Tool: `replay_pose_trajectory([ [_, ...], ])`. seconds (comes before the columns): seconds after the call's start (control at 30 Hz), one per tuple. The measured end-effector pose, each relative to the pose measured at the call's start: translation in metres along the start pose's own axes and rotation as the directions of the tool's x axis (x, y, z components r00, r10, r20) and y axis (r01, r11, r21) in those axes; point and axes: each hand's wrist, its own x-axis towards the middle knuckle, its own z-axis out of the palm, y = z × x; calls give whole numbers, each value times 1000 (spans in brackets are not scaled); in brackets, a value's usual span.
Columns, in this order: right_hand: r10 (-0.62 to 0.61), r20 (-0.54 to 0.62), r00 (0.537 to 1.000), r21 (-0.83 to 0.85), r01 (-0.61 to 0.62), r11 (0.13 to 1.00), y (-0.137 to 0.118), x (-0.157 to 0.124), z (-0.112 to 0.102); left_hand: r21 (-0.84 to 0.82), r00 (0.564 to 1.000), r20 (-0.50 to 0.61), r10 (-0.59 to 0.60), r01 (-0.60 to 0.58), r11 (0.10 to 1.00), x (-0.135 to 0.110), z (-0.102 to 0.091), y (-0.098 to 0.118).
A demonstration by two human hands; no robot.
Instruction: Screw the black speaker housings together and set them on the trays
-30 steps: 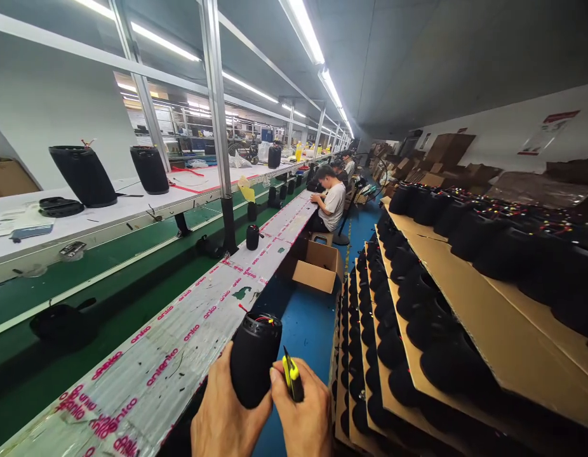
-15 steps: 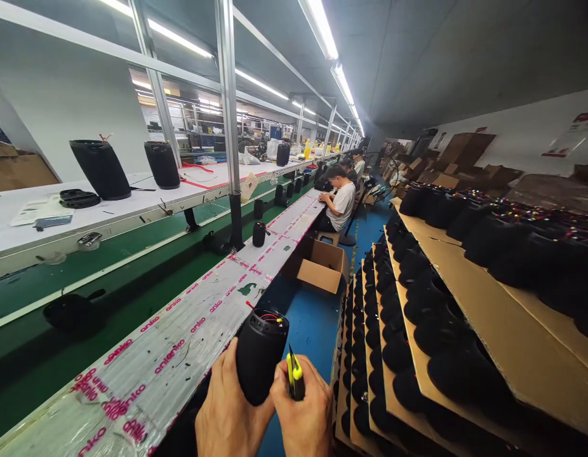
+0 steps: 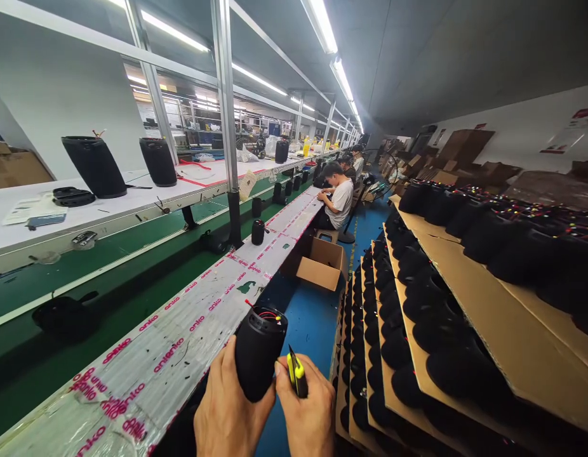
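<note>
My left hand is wrapped around a black cylindrical speaker housing, gripping it from the left and below. The housing leans slightly. Its open top faces up, showing red wires and a small yellow connector, and one red wire tip sticks out past the left rim. To the right of the housing, my right hand is closed on yellow-and-black thread snips, their dark pointed tip upward. The tip stands beside the housing, apart from its rim. My right fingertips are close to the housing's lower right side; whether they touch it I cannot tell.
A long bench covered in printed plastic film runs ahead on my left, with another speaker housing on it. Stacked cardboard sheets bearing many housings rise at right. An open carton lies before a seated co-worker.
The view has shifted very slightly. Both hands keep their holds on the housing and the snips, and the right hand has tilted a little.
</note>
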Motion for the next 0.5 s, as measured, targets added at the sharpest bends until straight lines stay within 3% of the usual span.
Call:
replay_pose_trajectory([
  [0.23, -81, -24, 996, -132, 77, 988, 3, -2, 3, 177, 977, -98, 190, -171, 969, -5, 5, -4],
  [0.5, -132, -75, 988, -163, 119, 979, 9, -8, 8, 130, 989, -57, 138, -129, 983, -4, 9, -6],
])
